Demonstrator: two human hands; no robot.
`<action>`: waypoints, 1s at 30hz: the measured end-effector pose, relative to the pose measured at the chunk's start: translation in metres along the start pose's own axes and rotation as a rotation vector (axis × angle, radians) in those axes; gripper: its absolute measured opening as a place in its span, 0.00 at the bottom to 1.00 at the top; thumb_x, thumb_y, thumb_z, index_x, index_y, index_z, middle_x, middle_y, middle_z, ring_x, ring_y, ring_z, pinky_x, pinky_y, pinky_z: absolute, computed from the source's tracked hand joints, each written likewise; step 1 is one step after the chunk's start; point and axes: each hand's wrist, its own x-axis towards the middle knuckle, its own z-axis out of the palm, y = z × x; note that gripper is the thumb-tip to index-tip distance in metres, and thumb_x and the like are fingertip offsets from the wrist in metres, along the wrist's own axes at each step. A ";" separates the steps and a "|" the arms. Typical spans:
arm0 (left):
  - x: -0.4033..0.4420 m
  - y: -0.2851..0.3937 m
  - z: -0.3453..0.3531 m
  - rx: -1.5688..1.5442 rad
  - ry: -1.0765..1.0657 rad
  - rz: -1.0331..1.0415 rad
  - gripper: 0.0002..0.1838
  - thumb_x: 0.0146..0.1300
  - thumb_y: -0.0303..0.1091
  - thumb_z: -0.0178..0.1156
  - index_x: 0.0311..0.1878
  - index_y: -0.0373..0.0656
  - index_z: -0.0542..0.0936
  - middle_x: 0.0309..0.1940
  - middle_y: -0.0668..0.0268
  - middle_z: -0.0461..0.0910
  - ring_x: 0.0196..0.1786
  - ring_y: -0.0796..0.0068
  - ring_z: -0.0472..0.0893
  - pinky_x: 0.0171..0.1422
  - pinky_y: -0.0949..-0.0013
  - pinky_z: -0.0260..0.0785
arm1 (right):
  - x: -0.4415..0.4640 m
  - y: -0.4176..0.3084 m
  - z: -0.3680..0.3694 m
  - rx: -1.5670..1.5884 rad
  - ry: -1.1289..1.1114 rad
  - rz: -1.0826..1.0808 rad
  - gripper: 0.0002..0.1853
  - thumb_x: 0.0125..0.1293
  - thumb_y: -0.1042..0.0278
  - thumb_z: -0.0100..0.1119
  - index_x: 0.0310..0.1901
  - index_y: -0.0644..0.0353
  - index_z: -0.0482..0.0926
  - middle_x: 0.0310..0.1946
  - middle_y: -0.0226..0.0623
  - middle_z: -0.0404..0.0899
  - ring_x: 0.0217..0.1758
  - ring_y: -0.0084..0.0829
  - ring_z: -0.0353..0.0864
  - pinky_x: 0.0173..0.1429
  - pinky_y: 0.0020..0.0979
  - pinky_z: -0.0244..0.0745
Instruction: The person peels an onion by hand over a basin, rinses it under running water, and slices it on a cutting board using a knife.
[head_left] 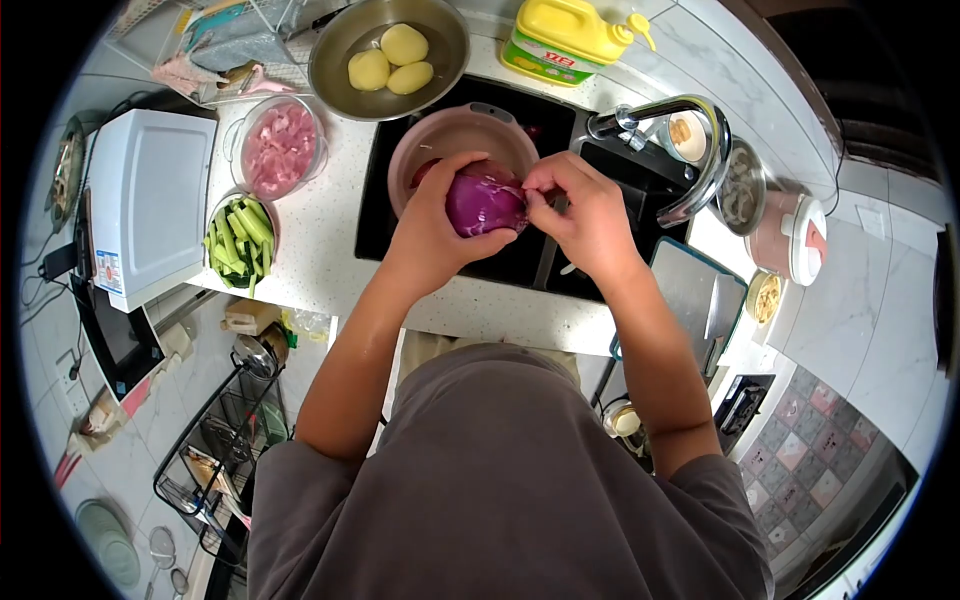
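Over the black sink (375,190), my left hand (435,230) is wrapped round a shiny purple onion (482,205), thumb below it and fingers above. My right hand (575,208) is closed in a pinch at the onion's right end; what lies between its fingertips is too small to make out. Behind and beneath the onion, a pinkish basin (403,160) sits in the sink, with something dark red partly hidden at its left side by my left hand.
A steel bowl (325,75) of peeled potatoes, a yellow jug (560,40), the faucet (715,150), a bowl of raw meat (280,148) and cut green vegetables (240,240) surround the sink. At right lies a cleaver (718,308) on a board (680,275).
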 end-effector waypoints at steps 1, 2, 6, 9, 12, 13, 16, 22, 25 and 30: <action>-0.001 0.000 0.000 0.000 -0.001 0.001 0.45 0.47 0.36 0.81 0.69 0.44 0.71 0.63 0.58 0.78 0.64 0.62 0.79 0.70 0.62 0.71 | -0.002 0.003 0.003 0.000 0.001 0.000 0.08 0.60 0.71 0.70 0.38 0.58 0.80 0.36 0.37 0.81 0.37 0.34 0.85 0.40 0.33 0.81; -0.002 0.001 0.000 -0.058 0.009 -0.032 0.44 0.47 0.35 0.81 0.70 0.44 0.71 0.63 0.59 0.78 0.63 0.63 0.79 0.70 0.62 0.71 | -0.005 0.008 0.009 0.275 0.013 0.115 0.10 0.62 0.69 0.71 0.40 0.59 0.79 0.37 0.36 0.79 0.39 0.31 0.83 0.42 0.30 0.80; -0.005 -0.002 0.002 -0.090 0.017 -0.031 0.45 0.48 0.35 0.81 0.70 0.46 0.71 0.62 0.59 0.78 0.63 0.66 0.79 0.70 0.64 0.71 | -0.017 0.013 0.018 0.366 0.028 0.055 0.13 0.66 0.68 0.72 0.43 0.60 0.76 0.37 0.33 0.75 0.40 0.27 0.78 0.47 0.26 0.76; -0.008 0.004 0.002 -0.106 -0.017 -0.057 0.44 0.48 0.35 0.81 0.70 0.46 0.71 0.62 0.59 0.78 0.64 0.66 0.78 0.70 0.64 0.70 | -0.016 0.018 0.014 0.298 -0.047 0.006 0.10 0.66 0.72 0.71 0.41 0.60 0.76 0.36 0.34 0.72 0.37 0.28 0.76 0.43 0.29 0.74; -0.009 0.004 -0.002 -0.147 -0.053 -0.078 0.45 0.47 0.35 0.81 0.70 0.46 0.72 0.62 0.59 0.77 0.64 0.66 0.78 0.70 0.64 0.70 | -0.014 0.015 0.010 0.215 -0.086 -0.082 0.09 0.66 0.73 0.70 0.38 0.61 0.76 0.34 0.36 0.72 0.35 0.33 0.76 0.40 0.32 0.73; -0.009 0.003 -0.002 -0.147 -0.055 -0.079 0.45 0.47 0.35 0.81 0.70 0.46 0.72 0.62 0.59 0.77 0.64 0.66 0.78 0.70 0.64 0.70 | -0.014 0.013 0.010 0.157 -0.090 -0.164 0.09 0.66 0.72 0.70 0.36 0.61 0.76 0.34 0.37 0.73 0.34 0.36 0.77 0.38 0.34 0.73; -0.007 -0.001 -0.002 -0.165 -0.081 -0.094 0.45 0.46 0.37 0.81 0.70 0.45 0.72 0.63 0.59 0.77 0.64 0.65 0.77 0.71 0.64 0.69 | -0.014 0.009 0.013 0.002 0.014 -0.270 0.08 0.66 0.73 0.67 0.34 0.61 0.76 0.34 0.39 0.73 0.33 0.44 0.78 0.37 0.38 0.76; -0.005 -0.013 0.003 -0.248 -0.068 -0.135 0.44 0.47 0.38 0.81 0.68 0.43 0.72 0.63 0.61 0.76 0.65 0.66 0.76 0.71 0.64 0.69 | -0.011 0.014 0.024 -0.246 0.154 -0.390 0.07 0.66 0.73 0.66 0.34 0.61 0.75 0.34 0.39 0.75 0.33 0.46 0.80 0.37 0.41 0.80; -0.004 -0.017 0.002 -0.256 -0.072 -0.130 0.45 0.47 0.43 0.83 0.67 0.43 0.72 0.60 0.59 0.78 0.62 0.65 0.78 0.69 0.64 0.70 | -0.006 0.019 0.026 -0.273 0.149 -0.437 0.07 0.65 0.75 0.64 0.34 0.61 0.74 0.35 0.39 0.75 0.34 0.46 0.80 0.37 0.42 0.79; -0.001 -0.021 -0.001 -0.329 -0.107 -0.161 0.44 0.46 0.37 0.82 0.68 0.41 0.72 0.62 0.62 0.76 0.64 0.68 0.76 0.72 0.65 0.68 | 0.002 0.021 0.026 -0.230 0.093 -0.401 0.06 0.66 0.78 0.61 0.34 0.62 0.73 0.34 0.41 0.74 0.34 0.49 0.79 0.38 0.43 0.79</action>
